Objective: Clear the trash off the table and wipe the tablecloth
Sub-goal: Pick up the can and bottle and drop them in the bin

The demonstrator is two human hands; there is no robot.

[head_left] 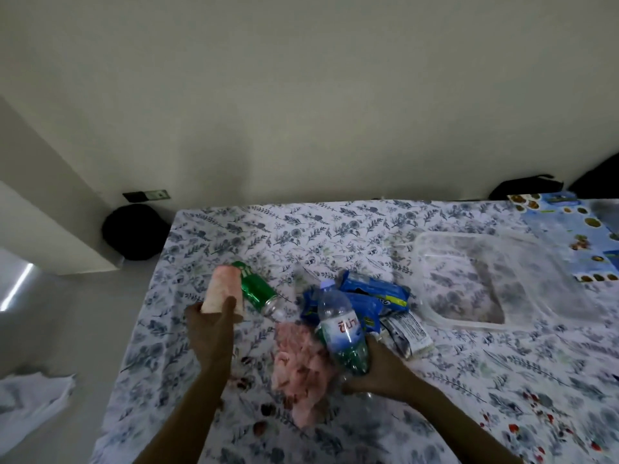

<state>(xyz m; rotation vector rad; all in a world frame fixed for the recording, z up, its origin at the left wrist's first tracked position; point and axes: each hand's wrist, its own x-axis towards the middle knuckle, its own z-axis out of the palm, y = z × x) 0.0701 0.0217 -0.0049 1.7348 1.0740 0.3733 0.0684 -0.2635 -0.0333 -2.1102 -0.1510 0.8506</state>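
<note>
Middle of the tablecloth (335,229) is jammed: green can (256,289) just past my left hand (211,326), then water bottle (340,326), blue wrappers (371,293) and pink tissue wad (298,366) bunched around my right hand (378,370). Clear plastic tray (495,279) blocks the right (easy to miss, it's see-through). Far strip by the wall and the near right corner are open for my fingers.
</note>
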